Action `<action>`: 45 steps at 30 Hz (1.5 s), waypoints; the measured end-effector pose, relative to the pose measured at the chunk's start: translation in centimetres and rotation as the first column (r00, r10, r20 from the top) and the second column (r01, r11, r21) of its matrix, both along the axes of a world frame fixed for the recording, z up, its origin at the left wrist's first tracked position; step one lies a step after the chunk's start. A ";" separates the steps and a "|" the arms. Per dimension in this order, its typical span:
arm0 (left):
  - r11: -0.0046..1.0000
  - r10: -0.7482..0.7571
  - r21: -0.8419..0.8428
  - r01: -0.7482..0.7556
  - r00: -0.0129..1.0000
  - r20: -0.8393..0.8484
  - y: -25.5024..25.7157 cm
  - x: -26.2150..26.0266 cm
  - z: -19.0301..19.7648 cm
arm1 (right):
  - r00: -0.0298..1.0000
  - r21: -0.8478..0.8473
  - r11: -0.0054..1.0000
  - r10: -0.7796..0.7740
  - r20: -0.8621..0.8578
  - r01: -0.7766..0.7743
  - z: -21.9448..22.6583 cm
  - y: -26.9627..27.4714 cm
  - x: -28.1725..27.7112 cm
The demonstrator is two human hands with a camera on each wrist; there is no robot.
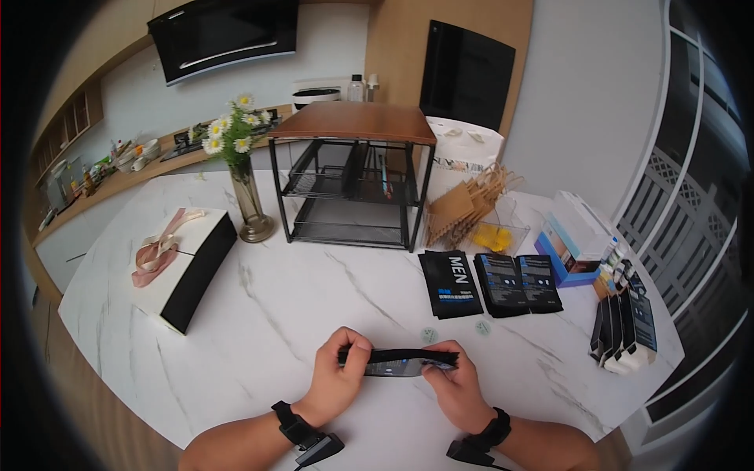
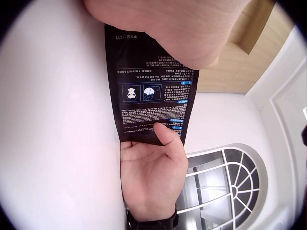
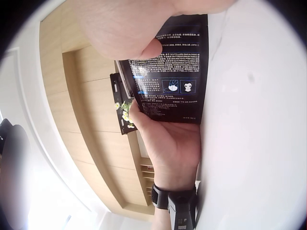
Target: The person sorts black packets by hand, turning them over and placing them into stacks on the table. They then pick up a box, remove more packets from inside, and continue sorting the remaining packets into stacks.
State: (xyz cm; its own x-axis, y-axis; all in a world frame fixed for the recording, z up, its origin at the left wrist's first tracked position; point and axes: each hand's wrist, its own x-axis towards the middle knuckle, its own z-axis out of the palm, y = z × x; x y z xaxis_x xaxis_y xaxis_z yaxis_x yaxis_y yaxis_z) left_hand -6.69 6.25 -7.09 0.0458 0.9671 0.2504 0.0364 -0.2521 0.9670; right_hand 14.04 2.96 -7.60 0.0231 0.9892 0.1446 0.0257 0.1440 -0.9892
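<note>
Both hands hold a stack of black face mask sachets [image 1: 402, 364] on edge, low over the front of the white table. My left hand [image 1: 339, 373] grips the left end, thumb on the near face. At the opposite end, my right hand [image 1: 458, 386] pinches the stack between thumb and fingers. Small print and two little face drawings cover the front sachet [image 2: 153, 108] in the left wrist view. The right wrist view shows the same printed face [image 3: 168, 79], with a glare spot on it. Fingers behind the stack are mostly hidden.
Flat piles of black sachets [image 1: 452, 284] lie right of centre, beyond two small round stickers [image 1: 429, 335]. Black cartons [image 1: 626, 330] and a blue-white box [image 1: 577, 239] stand right. Behind are a rack [image 1: 353, 122], paper bags [image 1: 459, 210] and a flower vase [image 1: 253, 208]; a ribboned box [image 1: 177, 263] sits left.
</note>
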 end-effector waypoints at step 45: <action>0.998 -0.064 0.007 0.064 0.997 -0.042 -0.3 -0.6 1.2 | 0.998 -0.001 0.999 0.049 0.043 -0.049 -0.3 0.0 0.2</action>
